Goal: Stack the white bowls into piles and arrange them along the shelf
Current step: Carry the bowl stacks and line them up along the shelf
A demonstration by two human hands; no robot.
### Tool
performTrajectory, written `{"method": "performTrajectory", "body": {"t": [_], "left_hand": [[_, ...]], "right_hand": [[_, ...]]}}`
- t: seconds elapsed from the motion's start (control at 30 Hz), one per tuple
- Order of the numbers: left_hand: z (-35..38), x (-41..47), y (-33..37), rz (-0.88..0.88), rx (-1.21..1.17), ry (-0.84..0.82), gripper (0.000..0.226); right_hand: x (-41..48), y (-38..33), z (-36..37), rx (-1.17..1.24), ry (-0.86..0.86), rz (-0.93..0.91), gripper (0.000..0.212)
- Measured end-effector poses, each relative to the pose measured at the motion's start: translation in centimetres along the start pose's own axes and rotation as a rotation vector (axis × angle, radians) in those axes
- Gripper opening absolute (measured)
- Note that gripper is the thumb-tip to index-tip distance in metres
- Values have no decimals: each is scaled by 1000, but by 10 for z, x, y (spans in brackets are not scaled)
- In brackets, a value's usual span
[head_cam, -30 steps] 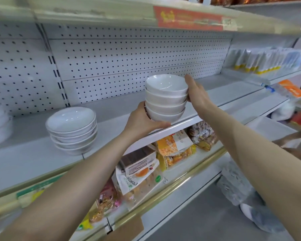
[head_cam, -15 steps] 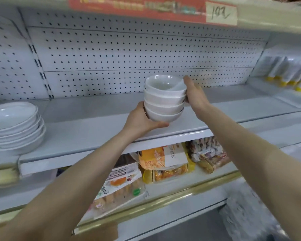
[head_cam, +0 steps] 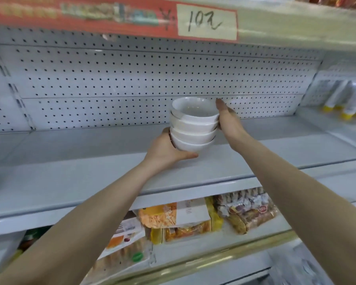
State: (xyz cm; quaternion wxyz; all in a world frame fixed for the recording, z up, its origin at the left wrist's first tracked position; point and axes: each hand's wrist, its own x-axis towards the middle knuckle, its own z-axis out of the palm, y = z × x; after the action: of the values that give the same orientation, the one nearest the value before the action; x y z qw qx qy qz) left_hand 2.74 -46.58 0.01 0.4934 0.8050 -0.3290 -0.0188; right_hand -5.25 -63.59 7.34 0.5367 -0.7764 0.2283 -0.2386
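Observation:
A pile of several small white bowls (head_cam: 193, 128) is held just above the grey shelf (head_cam: 90, 177), near its middle. My left hand (head_cam: 164, 150) cups the lowest bowl from the left and below, thumb curled under its base. My right hand (head_cam: 228, 124) lies against the right side of the pile, fingers stretched up along the top bowls. The top bowl leans slightly to the right. The bigger pile of bowls seen earlier is outside the view.
A white pegboard wall (head_cam: 152, 79) backs the shelf. Overhead runs a shelf edge with a red price strip (head_cam: 132, 15). White tubes with yellow caps (head_cam: 345, 99) stand at the far right. Packets of food (head_cam: 193, 221) fill the shelf below.
The view has swung right, so the bigger pile of bowls at the left has left the frame. The pile in my hands has moved further in over the shelf, both hands keeping their hold.

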Motion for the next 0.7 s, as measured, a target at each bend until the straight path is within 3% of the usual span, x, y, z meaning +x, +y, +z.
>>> {"method": "performTrajectory", "body": {"t": [0.2,0.4,0.53,0.7], "left_hand": [[51,33,22,-33,88,-13,96],[125,63,52,-48,45,-1,84],[177,84,75,-123,24,8,94],[233,109,99,-165,7,-13,73]], "right_hand": [[37,27,-46,32,49,66,92],[84,60,-110,-52,46,61,94],[122,76,-159,-90,6,66,85],[168,111,-207,-66,-65,36,90]]}}
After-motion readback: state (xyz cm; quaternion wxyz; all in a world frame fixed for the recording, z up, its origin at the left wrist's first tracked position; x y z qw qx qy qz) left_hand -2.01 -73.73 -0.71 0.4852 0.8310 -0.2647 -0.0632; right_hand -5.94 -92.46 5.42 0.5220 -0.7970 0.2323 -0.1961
